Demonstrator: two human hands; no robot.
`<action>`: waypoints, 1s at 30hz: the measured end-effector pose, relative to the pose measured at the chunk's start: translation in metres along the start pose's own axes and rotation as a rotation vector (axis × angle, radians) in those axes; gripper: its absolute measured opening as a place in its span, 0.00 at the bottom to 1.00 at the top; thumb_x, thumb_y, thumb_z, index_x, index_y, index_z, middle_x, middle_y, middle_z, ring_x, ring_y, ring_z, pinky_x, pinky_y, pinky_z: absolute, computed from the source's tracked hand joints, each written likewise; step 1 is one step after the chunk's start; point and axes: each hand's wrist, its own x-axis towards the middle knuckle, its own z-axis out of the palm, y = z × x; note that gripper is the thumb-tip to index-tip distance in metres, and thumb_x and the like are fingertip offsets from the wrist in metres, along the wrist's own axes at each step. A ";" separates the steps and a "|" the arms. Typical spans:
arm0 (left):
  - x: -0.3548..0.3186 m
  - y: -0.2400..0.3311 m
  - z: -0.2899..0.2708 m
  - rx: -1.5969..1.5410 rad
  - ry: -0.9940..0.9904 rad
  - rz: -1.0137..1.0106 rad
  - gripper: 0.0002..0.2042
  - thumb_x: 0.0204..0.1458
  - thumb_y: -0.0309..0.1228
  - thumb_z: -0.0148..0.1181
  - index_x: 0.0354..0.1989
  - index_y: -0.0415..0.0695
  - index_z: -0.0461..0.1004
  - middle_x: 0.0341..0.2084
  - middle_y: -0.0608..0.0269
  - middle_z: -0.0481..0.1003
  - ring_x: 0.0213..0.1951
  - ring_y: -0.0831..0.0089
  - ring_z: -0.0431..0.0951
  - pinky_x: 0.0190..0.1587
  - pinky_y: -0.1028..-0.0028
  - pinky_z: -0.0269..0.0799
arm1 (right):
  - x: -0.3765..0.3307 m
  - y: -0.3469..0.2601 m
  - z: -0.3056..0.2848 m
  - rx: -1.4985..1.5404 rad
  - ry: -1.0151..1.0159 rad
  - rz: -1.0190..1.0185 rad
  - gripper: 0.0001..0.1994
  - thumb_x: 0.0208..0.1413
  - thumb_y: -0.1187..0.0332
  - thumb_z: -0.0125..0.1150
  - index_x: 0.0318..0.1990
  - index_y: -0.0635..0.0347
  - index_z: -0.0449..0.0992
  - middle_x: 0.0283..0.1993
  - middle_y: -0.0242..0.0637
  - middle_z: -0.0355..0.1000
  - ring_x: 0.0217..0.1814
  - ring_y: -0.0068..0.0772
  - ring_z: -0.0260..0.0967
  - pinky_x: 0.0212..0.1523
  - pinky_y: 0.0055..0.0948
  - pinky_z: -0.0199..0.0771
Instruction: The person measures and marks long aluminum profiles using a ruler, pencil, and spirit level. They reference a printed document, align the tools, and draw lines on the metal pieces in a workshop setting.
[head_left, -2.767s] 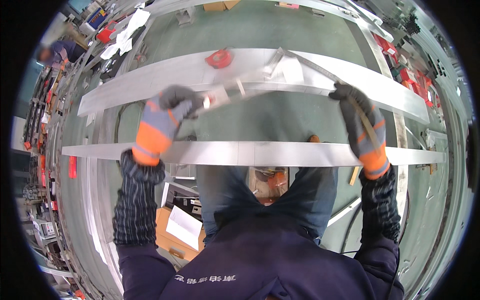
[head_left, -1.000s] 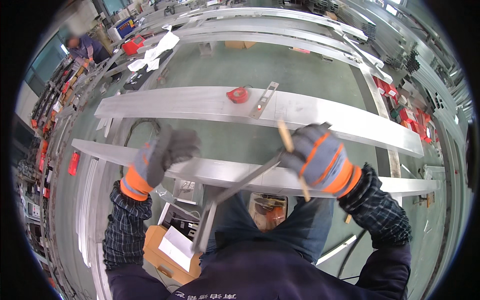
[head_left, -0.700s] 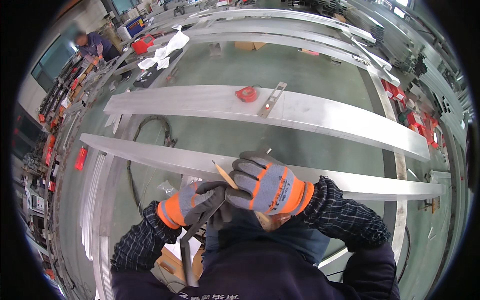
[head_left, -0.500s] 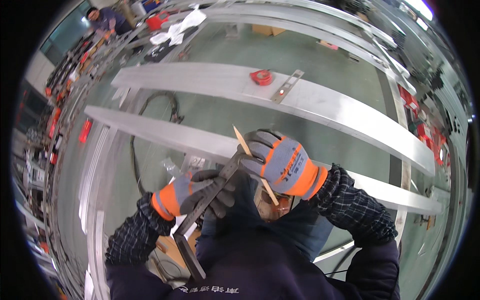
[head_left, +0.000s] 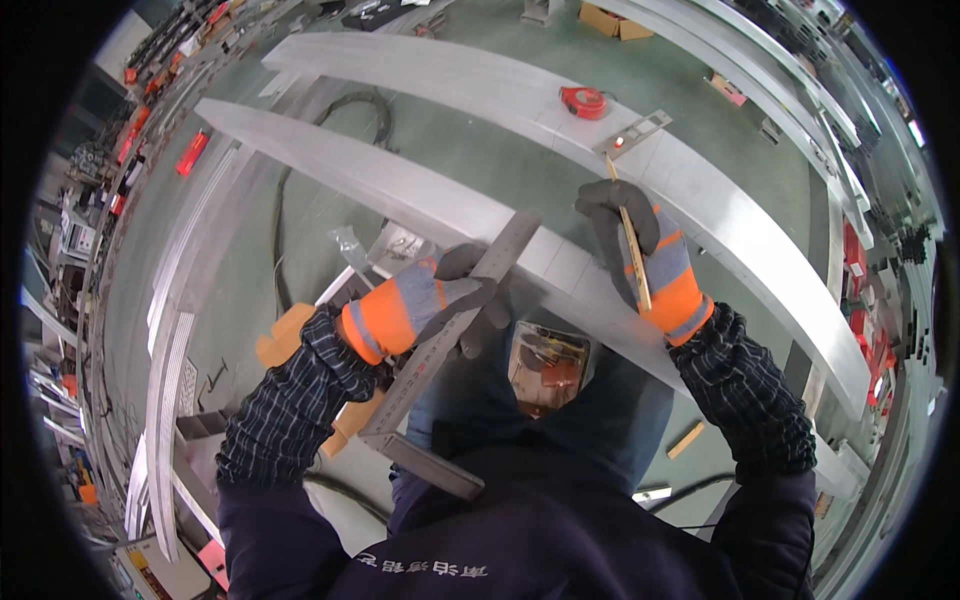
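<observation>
My left hand (head_left: pixel 412 305), in a grey and orange glove, is closed around the blade of a metal try square (head_left: pixel 425 368). The square's far end lies over the nearer aluminium beam (head_left: pixel 390 190), and its shorter leg points back toward my body. A pencil (head_left: pixel 634 245) is held in my right hand (head_left: pixel 668 262), tip pointing away from me. That hand is above the gap between the nearer beam and the farther beam (head_left: pixel 430 65). Thin cross lines show on the nearer beam to the right of the square.
On the farther beam sit a red tape measure (head_left: pixel 583 102) and a flat slotted metal piece (head_left: pixel 640 133). A black hose (head_left: pixel 283 220) curves across the green floor at left. Below the nearer beam is an open box (head_left: pixel 400 245); red boxes (head_left: pixel 856 255) stand at right.
My right hand has moved away from the square, rightward and farther out, still with the pencil. The square has turned so its broad face shows, and its end now overlaps the nearer beam.
</observation>
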 end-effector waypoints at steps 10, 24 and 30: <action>0.003 0.009 0.034 -0.147 0.181 -0.151 0.27 0.71 0.45 0.54 0.72 0.45 0.63 0.36 0.60 0.81 0.33 0.74 0.83 0.32 0.72 0.80 | -0.002 0.005 0.004 0.111 0.005 0.139 0.10 0.69 0.78 0.57 0.55 0.63 0.76 0.43 0.40 0.79 0.44 0.29 0.79 0.43 0.25 0.77; -0.001 -0.014 0.020 0.007 0.184 -0.149 0.25 0.70 0.42 0.57 0.71 0.45 0.65 0.35 0.65 0.81 0.28 0.79 0.80 0.29 0.75 0.76 | -0.004 0.013 0.005 0.177 -0.045 0.281 0.16 0.73 0.66 0.55 0.62 0.63 0.73 0.44 0.42 0.80 0.47 0.34 0.79 0.50 0.31 0.80; 0.000 -0.026 0.016 -0.280 0.145 -0.135 0.23 0.72 0.38 0.55 0.72 0.47 0.64 0.35 0.66 0.78 0.30 0.79 0.80 0.28 0.76 0.74 | -0.002 0.022 -0.002 0.173 -0.160 0.287 0.18 0.73 0.63 0.58 0.64 0.61 0.74 0.50 0.40 0.81 0.51 0.30 0.80 0.53 0.30 0.80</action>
